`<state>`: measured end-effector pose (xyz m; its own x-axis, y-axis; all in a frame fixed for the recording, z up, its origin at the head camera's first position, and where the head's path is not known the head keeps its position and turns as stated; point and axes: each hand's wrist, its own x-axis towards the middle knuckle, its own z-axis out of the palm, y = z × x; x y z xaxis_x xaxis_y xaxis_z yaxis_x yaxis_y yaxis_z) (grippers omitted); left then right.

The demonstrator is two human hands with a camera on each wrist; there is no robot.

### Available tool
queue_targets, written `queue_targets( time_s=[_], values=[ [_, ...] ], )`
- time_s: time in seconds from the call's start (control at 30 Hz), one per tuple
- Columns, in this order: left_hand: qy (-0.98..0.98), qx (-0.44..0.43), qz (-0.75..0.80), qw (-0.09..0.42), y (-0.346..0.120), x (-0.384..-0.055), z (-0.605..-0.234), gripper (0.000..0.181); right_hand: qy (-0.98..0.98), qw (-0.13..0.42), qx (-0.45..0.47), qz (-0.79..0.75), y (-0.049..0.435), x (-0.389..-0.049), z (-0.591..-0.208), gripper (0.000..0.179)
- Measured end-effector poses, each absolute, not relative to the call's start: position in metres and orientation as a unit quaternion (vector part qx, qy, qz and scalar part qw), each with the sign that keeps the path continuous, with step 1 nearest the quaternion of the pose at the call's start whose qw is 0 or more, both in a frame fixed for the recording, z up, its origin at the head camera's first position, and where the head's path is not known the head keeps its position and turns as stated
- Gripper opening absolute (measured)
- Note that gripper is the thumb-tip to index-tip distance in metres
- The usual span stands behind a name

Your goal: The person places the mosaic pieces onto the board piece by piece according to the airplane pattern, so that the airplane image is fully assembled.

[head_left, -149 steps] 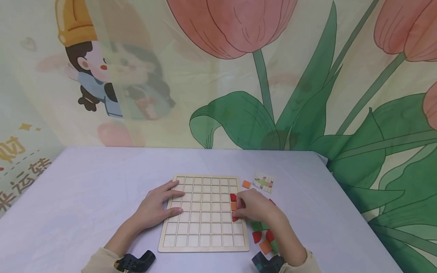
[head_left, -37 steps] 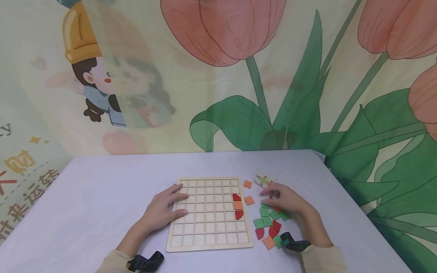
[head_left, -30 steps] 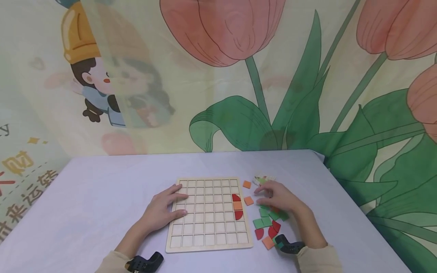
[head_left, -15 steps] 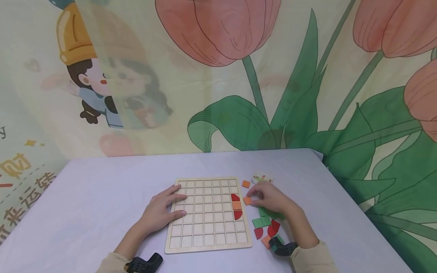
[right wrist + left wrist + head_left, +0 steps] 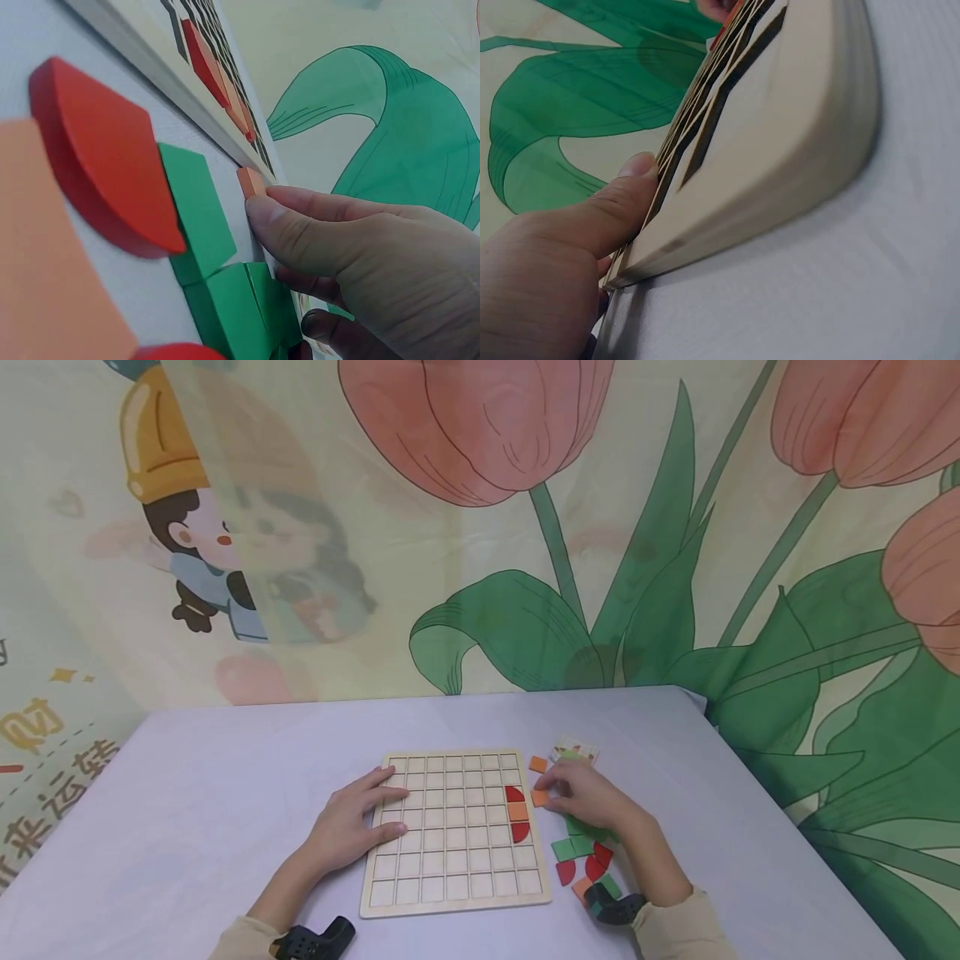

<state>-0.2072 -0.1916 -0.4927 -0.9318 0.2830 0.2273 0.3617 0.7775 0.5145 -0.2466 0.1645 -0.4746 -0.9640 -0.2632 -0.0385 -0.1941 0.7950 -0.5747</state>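
Tulips (image 5: pixel 480 427) in pale red and a cartoon figure (image 5: pixel 206 552) decorate the wall behind a table (image 5: pixel 247 760) draped in white cloth. Watching remotely through the head and wrist cameras, I see a person's two bare hands at a pale wooden board (image 5: pixel 455 862) ruled into square compartments.

At the board's far right, just outside its rim, the right hand (image 5: pixel 588 793) has its thumb and forefinger narrowed on an orange tile (image 5: pixel 537 798). The right wrist view shows me the thumb tip on the near side of that tile and the forefinger behind it; whether the tile is lifted off the cloth, I cannot tell. Another orange tile (image 5: pixel 537 764) lies just beyond the fingertips, and a patterned card (image 5: pixel 574 749) sits farther off, partly hidden by the hand.

Set in the board's right-hand column, in the third to fifth compartments from the far end, I make out a red piece (image 5: pixel 513 794), an orange square (image 5: pixel 517 812) and a second red piece (image 5: pixel 520 832).

Fingers spread wide, the left hand (image 5: pixel 348 822) rests on the board's left edge. Green tiles (image 5: pixel 572 847) and red quarter-rounds (image 5: pixel 566 872) crowd the cloth beneath and nearer than the right hand.

For moving, I see cloth stretching broadly from the left hand to the table's left edge, a narrower strip between board and far edge, and a wide stretch right of the right arm.
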Motion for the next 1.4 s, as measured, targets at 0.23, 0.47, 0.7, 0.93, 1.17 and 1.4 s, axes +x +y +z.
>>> queue_targets(
  time_s=[0.23,0.47,0.7,0.93,1.17,1.4],
  values=[
    [-0.940,-0.169,-0.290,0.065,-0.191,-0.206,-0.492,0.047,0.945,0.061,-0.122,-0.297,0.163,-0.248,-0.473,0.021],
    [-0.941,-0.169,-0.285,0.068,-0.191,-0.207,-0.491,0.047,0.946,0.048,-0.138,-0.291,0.163,-0.248,-0.471,0.020],
    [-0.940,-0.171,-0.287,0.068,-0.191,-0.207,-0.491,0.047,0.944,0.013,-0.135,-0.301,0.161,-0.246,-0.463,0.016],
    [-0.940,-0.176,-0.282,0.075,-0.191,-0.205,-0.489,0.046,0.922,0.016,-0.159,-0.353,0.147,-0.237,-0.452,0.012],
    [-0.939,-0.173,-0.287,0.075,-0.191,-0.205,-0.489,0.045,0.914,0.050,-0.235,-0.327,0.126,-0.230,-0.454,0.008],
    [-0.940,-0.170,-0.286,0.070,-0.192,-0.207,-0.493,0.048,0.902,0.077,-0.272,-0.326,0.116,-0.226,-0.459,0.005]
  ],
)
